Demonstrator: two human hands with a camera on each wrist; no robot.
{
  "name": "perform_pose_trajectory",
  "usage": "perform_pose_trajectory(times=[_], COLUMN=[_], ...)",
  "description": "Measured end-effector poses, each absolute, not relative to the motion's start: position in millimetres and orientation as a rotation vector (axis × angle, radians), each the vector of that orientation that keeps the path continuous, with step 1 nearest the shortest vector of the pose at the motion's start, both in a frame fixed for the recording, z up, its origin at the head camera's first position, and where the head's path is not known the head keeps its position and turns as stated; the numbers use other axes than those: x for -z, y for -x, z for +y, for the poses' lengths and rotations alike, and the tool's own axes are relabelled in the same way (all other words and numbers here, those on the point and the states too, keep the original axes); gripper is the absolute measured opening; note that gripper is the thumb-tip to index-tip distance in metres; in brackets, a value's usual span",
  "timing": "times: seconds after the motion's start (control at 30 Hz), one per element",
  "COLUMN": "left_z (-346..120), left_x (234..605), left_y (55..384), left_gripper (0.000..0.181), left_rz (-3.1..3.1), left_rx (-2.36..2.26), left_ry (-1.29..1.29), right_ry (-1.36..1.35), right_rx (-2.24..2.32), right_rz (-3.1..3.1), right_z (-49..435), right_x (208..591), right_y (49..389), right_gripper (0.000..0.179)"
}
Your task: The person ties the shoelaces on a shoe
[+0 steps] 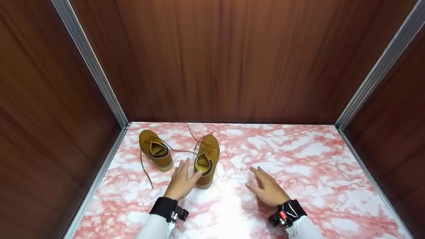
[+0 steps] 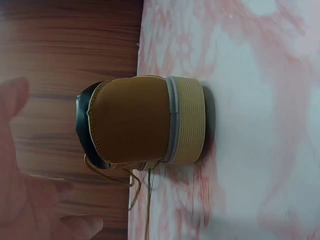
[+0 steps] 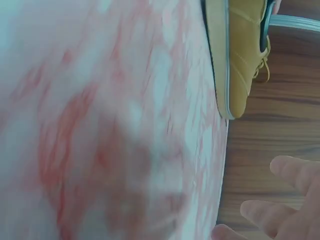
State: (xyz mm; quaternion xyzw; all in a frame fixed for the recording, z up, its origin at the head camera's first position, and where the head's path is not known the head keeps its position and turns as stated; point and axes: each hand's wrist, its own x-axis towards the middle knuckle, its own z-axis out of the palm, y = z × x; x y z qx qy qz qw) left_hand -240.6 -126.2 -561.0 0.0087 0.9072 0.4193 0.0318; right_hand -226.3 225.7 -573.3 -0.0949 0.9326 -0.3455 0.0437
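Note:
Two tan lace-up shoes stand on the marbled surface, toes pointing away from me. The right-hand shoe (image 1: 212, 156) is nearest my left hand (image 1: 182, 182), whose fingers are spread just beside its heel; whether the thumb touches it I cannot tell. In the left wrist view its brown heel (image 2: 132, 120) and ribbed pale sole (image 2: 190, 120) fill the middle. The other shoe (image 1: 161, 159) sits to the left, angled, with a loose lace (image 1: 145, 169) trailing forward. My right hand (image 1: 268, 189) hovers apart to the right, holding nothing, fingers extended.
A pink and white marbled tabletop (image 1: 298, 159) lies under everything. Dark wood-grain panels (image 1: 232, 63) wall it at the back and both sides, with metal strips (image 1: 96, 69) at the corners. Another loose lace (image 1: 181, 150) stretches between the shoes.

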Motion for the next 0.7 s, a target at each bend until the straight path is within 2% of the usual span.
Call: perform_pose_trajectory(times=[0.33, 0.7], left_z=[-122.6, -114.7], left_x=[566.7, 579.3], left_y=[254.8, 275.9], left_gripper=[0.077, 0.063], left_rz=[2.42, 1.994], left_rx=[-1.82, -2.17], left_ry=[0.047, 0.307], right_ry=[0.214, 0.315], right_rx=[1.409, 1.516], right_rz=[2.647, 2.499], right_z=[192.2, 147.2], right_x=[579.6, 590.4], right_y=[245.1, 261.0], right_gripper=[0.066, 0.059])
